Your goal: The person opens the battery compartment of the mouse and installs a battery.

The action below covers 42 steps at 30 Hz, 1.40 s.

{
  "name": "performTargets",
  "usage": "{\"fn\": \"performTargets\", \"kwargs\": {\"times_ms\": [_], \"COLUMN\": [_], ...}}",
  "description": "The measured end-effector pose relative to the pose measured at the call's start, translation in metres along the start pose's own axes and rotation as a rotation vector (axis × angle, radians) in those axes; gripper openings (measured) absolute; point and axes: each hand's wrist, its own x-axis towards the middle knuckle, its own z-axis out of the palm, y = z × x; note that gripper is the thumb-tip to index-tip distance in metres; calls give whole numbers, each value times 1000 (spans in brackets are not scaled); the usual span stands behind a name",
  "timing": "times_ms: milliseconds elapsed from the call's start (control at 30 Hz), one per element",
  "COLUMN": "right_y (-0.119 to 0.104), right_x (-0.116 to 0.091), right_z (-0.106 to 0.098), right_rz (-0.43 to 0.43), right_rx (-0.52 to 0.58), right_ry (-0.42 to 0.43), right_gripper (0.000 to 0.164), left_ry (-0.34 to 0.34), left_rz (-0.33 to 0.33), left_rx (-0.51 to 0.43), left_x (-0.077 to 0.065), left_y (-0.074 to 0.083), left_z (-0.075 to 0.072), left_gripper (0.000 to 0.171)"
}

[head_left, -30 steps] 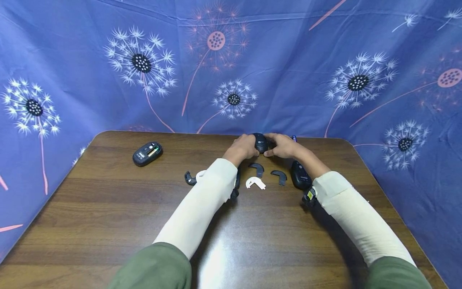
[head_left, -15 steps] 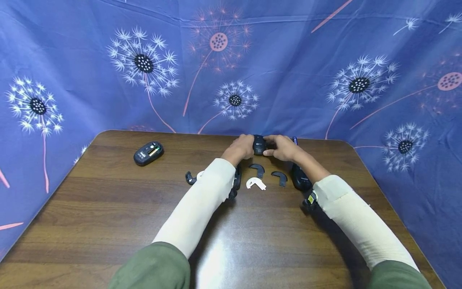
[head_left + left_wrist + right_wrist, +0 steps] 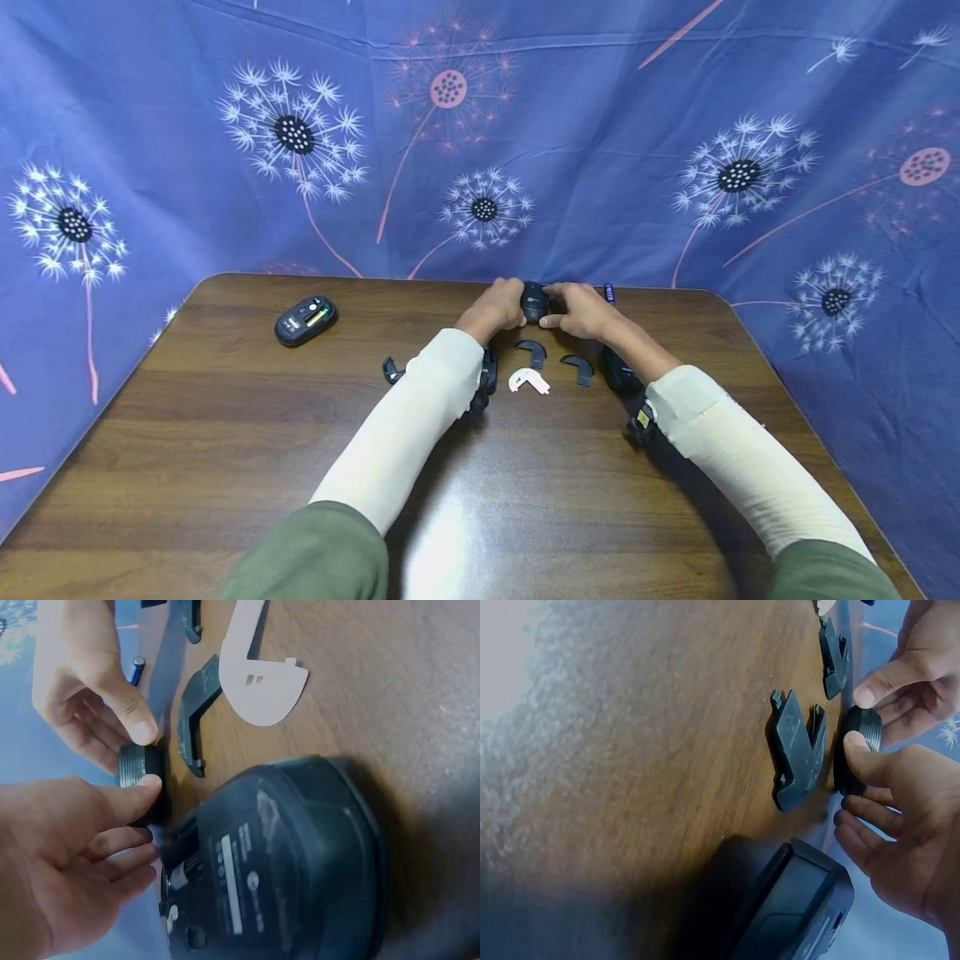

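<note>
A black computer mouse (image 3: 535, 302) is between my two hands near the table's far edge. My left hand (image 3: 495, 308) grips its left side, and my right hand (image 3: 579, 310) grips its right. In the left wrist view, both thumbs are on the mouse's ridged end (image 3: 133, 766), with fingers bent beneath or behind. Just nearer lie two black curved battery covers (image 3: 533, 353) (image 3: 578, 369) and a white cover (image 3: 528, 381). Beside my left wrist an upturned black mouse (image 3: 270, 862) shows its battery slot and label. Another black mouse (image 3: 619, 371) is partly hidden by my right forearm.
At the far left of the table (image 3: 225, 450) lies an upturned mouse (image 3: 306, 321) with its battery bay uncovered. A small dark cover (image 3: 392, 370) pokes out past my left sleeve. A blue battery (image 3: 609, 293) lies behind my right hand. A flowered blue cloth (image 3: 600, 125) hangs behind the table.
Both hands have shifted slightly left with the mouse, still gripping its sides. More of the blue battery shows behind the right hand. The covers on the table stay put.
</note>
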Motion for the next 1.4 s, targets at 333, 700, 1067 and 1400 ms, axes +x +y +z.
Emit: {"fn": "performTargets", "kwargs": {"times_ms": [333, 700, 1067, 1400], "right_y": [-5, -17, -26, -31], "right_x": [-8, -16, -24, -27], "right_z": [-8, -11, -10, -5], "right_rz": [-45, -45, -6, 9], "right_rx": [46, 170, 198, 234], "right_ry": [47, 90, 113, 205], "right_gripper": [64, 52, 56, 47], "left_ry": [26, 20, 69, 190], "left_rz": [85, 164, 150, 181], "left_rx": [-43, -259, -399, -386], "left_x": [-26, -120, -130, -139], "left_y": [-3, 13, 14, 16], "left_z": [-31, -83, -86, -81], "left_gripper": [62, 49, 46, 47]}}
